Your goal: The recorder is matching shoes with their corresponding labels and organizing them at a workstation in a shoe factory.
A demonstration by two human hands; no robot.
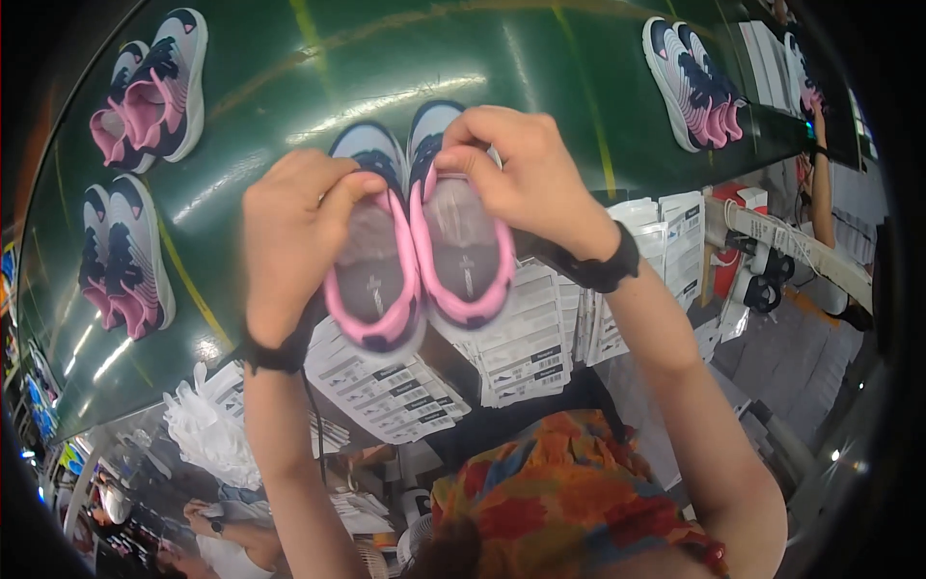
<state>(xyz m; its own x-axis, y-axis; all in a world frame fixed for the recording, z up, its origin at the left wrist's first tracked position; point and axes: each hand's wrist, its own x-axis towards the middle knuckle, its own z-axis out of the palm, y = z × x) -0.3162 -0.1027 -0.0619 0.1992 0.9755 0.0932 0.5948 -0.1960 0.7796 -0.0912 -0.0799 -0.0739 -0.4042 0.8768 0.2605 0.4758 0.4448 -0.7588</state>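
A pair of sneakers, pale grey and navy with pink collars, lies side by side in front of me, heels toward me over the table's near edge. My left hand (307,227) pinches the tongue area of the left sneaker (374,280), thumb and fingers closed at its opening. On the right sneaker (461,261), my right hand (516,174) grips the same spot, fingers curled with the thumb inside the collar. Grey insoles and something pale and crinkled farther in show inside both shoes. What exactly lies between the fingertips is hidden.
Matching sneaker pairs stand on the green table (289,87): one far left (154,92), one nearer left (125,256), one right (690,82). Stacks of printed sheets (526,333) hang below the near edge, beside a white crumpled bundle (207,425). Another person's arm (821,183) reaches in at far right.
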